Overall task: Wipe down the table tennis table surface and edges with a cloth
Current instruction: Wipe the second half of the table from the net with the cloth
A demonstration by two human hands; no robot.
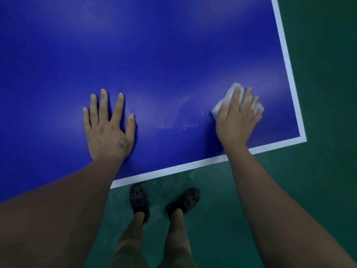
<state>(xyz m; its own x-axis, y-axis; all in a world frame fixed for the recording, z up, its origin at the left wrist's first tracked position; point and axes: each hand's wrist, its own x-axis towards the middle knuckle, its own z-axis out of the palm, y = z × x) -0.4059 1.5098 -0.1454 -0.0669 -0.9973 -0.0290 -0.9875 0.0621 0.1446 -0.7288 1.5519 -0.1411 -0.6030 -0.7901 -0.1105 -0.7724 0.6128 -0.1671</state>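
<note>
Head view: black clogs [139,200] on green floor [289,190], right at near edge. White border line [173,170] probably not done yet. Left hand [109,128] flat on tabletop [154,45], fingers spread, holding nothing, just bracing. Right hand [237,120] presses white cloth [229,95] down near right corner, fingers straight. Streaks [179,120] between hands, so guessing early days; far stretch hard to judge. Only obstacle: bracing left hand.

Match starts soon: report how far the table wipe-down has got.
Done: faint wipe streaks mark the blue table tennis table top between the hands. In hand: the right hand presses a crumpled white cloth near the right corner; the left hand rests flat. Left: probably the white edge stripe and the far surface, which show no streaks.
</note>
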